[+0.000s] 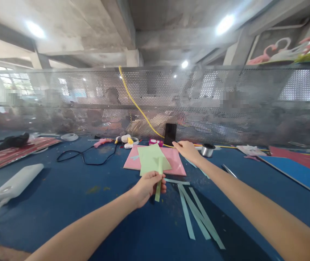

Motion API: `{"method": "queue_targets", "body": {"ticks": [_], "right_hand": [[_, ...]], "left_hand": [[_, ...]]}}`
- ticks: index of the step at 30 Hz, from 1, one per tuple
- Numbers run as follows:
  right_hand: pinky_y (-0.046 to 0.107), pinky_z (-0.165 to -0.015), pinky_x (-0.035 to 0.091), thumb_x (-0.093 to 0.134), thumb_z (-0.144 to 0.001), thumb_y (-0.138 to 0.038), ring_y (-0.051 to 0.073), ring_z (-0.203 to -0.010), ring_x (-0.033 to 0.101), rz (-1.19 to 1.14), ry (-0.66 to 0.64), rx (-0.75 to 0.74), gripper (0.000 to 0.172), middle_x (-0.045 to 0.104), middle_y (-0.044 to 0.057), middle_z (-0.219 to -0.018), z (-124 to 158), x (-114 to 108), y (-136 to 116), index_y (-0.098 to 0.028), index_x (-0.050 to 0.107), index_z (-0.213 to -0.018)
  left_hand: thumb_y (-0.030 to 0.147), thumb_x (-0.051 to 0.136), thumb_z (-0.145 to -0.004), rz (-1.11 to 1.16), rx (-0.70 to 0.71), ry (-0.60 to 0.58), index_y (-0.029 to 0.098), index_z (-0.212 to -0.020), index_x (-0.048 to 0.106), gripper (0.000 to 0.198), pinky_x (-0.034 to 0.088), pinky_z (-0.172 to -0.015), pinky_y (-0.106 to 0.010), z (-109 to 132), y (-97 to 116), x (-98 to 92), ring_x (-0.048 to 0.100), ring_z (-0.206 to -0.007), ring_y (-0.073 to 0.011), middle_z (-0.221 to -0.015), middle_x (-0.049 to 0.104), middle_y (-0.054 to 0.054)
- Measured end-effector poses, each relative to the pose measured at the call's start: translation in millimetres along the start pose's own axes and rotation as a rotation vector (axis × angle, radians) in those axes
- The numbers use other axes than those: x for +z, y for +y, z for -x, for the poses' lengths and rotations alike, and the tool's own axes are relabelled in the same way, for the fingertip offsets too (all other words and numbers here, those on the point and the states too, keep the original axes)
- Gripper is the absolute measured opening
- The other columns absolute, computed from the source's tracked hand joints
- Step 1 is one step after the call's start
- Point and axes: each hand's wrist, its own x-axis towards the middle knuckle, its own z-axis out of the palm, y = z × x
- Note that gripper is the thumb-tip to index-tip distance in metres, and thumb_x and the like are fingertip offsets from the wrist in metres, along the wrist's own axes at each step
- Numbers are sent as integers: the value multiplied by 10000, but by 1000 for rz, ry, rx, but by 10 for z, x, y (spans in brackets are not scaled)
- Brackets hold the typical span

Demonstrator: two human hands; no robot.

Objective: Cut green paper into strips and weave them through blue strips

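My left hand [148, 187] grips a light green paper sheet [151, 159] at its lower edge, and a narrow green paper strip [158, 185] runs down past my fingers. The sheet overlaps a pink paper sheet [176, 159] lying on the blue table [62, 224]. My right hand [187, 151] rests at the pink sheet's top right corner, near a black phone [170, 134] and a metal tape spool [207, 150]. Its fingers lie close together, and nothing held shows. Several pale teal paper strips [197, 215] lie below my left hand.
A white power bank [15, 183] with a cable sits at the left, beside a looped black cable [86, 157] and a red sheet [16, 154]. Blue and red boards [293, 166] lie at the right. A perforated metal screen [155, 101] and yellow cable [137, 103] stand behind.
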Motion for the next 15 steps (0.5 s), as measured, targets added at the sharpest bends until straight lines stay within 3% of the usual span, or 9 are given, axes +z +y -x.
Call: {"method": "queue_targets", "body": {"ticks": [3,5,7,10,15], "right_hand": [[384,-856,511,635,-915,-377,259,-1010,644,192,59,62,242,690,130,-1026,-558,13,178,-143,694,-907],[435,-888,529,613,-947,-366,222,-1024,635,274,55,90,278,646,87,-1165,-860,69,302,-158,639,-1131],[439,-887,539,608,-955,-354,229,-1047,630,324,50,105,325,615,97,-1230,-1105,155,423,-165,601,-1219],[437,-881,544,616,-950,-344,237,-1056,629,367,36,106,349,605,105,-1245,-1384,320,576,-158,588,-1245],[438,-872,549,612,-953,-345,234,-1046,633,408,57,106,348,609,99,-1237,-1646,589,727,-160,585,-1246]], "left_hand": [[223,533,-951,21,2,50,133,-899,565,109,508,-625,-232,-42,26,-5,568,-593,-89,-740,583,-2],[195,491,-962,30,8,79,130,-910,554,104,502,-617,-224,-75,45,-19,545,-584,-81,-737,565,4],[194,490,-958,40,11,94,127,-913,550,101,499,-611,-224,-114,58,-38,533,-584,-81,-732,554,7],[257,558,-926,67,6,83,123,-916,552,134,498,-595,-235,-183,57,-69,528,-582,-89,-722,554,6],[407,717,-804,86,10,44,116,-932,569,350,497,-599,-248,-287,31,-123,532,-590,-95,-729,575,4]]}}
